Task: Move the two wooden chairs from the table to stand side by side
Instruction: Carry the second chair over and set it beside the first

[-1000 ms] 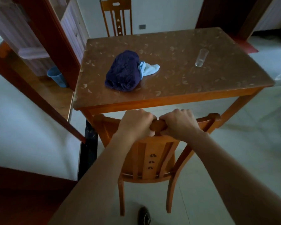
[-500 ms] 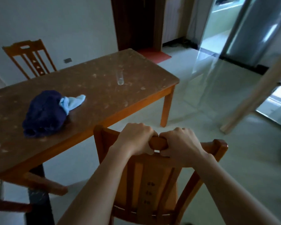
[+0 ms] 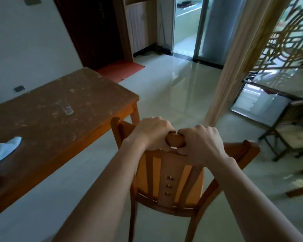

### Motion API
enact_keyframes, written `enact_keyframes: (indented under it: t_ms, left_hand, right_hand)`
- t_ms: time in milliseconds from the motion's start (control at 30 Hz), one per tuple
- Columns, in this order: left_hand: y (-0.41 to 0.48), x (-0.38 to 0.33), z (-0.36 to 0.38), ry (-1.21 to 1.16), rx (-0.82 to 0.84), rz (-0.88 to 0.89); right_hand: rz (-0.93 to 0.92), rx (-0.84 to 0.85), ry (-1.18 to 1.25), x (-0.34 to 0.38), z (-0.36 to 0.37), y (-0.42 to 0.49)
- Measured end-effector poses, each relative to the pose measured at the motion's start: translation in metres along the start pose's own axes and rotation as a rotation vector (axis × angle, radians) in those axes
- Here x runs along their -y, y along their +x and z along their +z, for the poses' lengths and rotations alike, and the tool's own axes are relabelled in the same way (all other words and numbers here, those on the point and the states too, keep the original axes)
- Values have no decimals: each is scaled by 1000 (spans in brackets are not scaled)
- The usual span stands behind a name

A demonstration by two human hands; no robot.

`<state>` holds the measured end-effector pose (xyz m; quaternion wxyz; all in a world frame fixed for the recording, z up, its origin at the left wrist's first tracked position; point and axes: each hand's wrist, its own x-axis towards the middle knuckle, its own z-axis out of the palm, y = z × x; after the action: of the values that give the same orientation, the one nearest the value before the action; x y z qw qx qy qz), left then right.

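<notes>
Both hands grip the curved top rail of a wooden chair: the left hand and right hand sit knuckle to knuckle at the rail's middle, fingers curled tight over its rounded edge, with a short stretch of smooth orange-brown wood showing between them. The chair stands on the pale glossy tile floor, just off the near right corner of the table, its back toward the camera. Its backrest has flat vertical slats, the centre one pierced by three small cut-outs, and a rounded seat shows below.

The table has a mottled brown, speckled top on plain orange wooden legs. A clear glass stands near the middle of the top, blurred. A crumpled light blue cloth lies at the table's left edge, partly out of frame. Only this one wooden chair is fully in view.
</notes>
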<state>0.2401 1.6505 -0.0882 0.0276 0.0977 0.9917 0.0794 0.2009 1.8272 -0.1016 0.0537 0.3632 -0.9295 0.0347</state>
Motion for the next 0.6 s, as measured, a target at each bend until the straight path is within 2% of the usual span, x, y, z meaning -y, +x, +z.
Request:
enact_keyframes:
  t_ms: [100, 233, 600]
  left_hand:
    - [65, 3, -2, -18, 5, 46]
    - [149, 21, -1, -58, 19, 127]
    - [363, 116, -16, -128, 48, 394]
  right_hand:
    - [74, -39, -30, -43, 0, 30]
    - [176, 6, -59, -88, 5, 81]
    - [417, 43, -112, -173, 18, 251]
